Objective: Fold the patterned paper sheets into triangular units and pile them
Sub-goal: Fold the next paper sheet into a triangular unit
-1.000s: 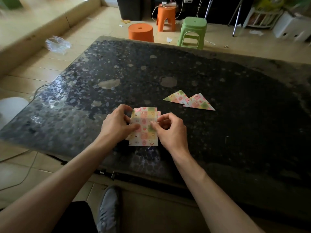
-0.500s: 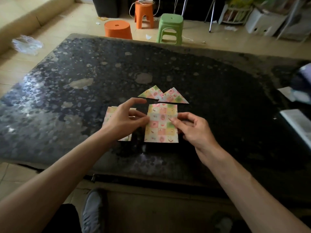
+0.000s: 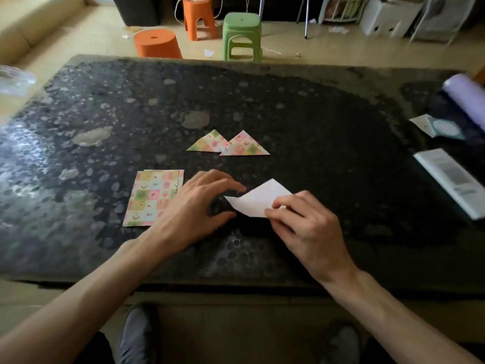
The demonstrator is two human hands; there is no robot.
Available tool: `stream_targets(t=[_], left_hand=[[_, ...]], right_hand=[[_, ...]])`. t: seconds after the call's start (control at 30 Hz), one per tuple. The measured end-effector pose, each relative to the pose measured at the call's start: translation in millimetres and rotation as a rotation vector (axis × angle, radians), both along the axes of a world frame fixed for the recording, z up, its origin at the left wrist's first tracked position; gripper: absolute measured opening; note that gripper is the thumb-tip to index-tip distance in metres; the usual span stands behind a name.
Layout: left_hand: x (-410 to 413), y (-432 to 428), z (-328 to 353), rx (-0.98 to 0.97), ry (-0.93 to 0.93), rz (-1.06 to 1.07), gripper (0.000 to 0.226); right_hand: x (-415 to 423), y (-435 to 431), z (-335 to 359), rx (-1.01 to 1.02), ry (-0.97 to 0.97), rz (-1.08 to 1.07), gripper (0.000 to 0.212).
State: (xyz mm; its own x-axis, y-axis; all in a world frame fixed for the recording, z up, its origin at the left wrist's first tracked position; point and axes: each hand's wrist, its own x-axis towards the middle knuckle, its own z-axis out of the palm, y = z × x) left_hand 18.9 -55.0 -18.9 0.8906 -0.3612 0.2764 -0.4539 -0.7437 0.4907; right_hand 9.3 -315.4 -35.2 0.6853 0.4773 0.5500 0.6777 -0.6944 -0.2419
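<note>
- Pinching a sheet (image 3: 258, 199), white side up, between thumb and fingers, the right hand (image 3: 309, 227) holds it low over the table (image 3: 315, 114) near its front edge.
- The left hand (image 3: 194, 206) holds nothing; its fingers are spread and relaxed, index tip just beside the sheet's edge.
- A stack of patterned sheets (image 3: 154, 198) lies flat, left of that hand.
- Two folded triangles (image 3: 244, 147) overlap farther back.

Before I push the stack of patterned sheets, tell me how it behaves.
The stack of patterned sheets looks like thin paper: probably light, floppy if lifted by an edge. Its sheets lie slightly offset, so a push may fan them across the glossy table.
</note>
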Motion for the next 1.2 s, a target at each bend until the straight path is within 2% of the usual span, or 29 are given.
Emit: stream_targets(t=[0.17,0.43,0.53,0.63,0.87,1.03,1.2], left_hand=[[-0.3,6.9,-14.2,0.145,-0.038,-0.032,0.039],[-8.3,15.6,-17.8,0.215,-0.087,-0.105,0.016],[-15.3,18.8,-20.2,0.242,-0.093,-0.139,0.028],[-19.5,22.2,-24.5,0.245,-0.103,-0.158,0.024],[-27.7,20.4,-22.2,0.189,-0.044,-0.147,0.033],[-28.8,10.0,-22.4,0.090,-0.009,-0.082,0.018],[-27.1,5.6,-21.9,0.010,0.081,0.000,0.027]], right_hand=[[-12.5,-2.0,-9.9,-0.085,0.092,0.073,0.014],[-12.1,-8.6,-11.6,0.001,0.229,0.140,0.005],[-11.4,-10.1,-11.7,-0.025,0.244,0.165,0.006],[-10.3,-8.6,-12.2,-0.034,0.235,0.176,0.008],[-8.3,-3.8,-6.1,-0.023,0.247,0.191,0.009],[-5.8,1.7,-7.1,0.111,0.435,0.133,0.011],[0.6,6.4,-5.6,0.208,0.575,0.062,0.019]])
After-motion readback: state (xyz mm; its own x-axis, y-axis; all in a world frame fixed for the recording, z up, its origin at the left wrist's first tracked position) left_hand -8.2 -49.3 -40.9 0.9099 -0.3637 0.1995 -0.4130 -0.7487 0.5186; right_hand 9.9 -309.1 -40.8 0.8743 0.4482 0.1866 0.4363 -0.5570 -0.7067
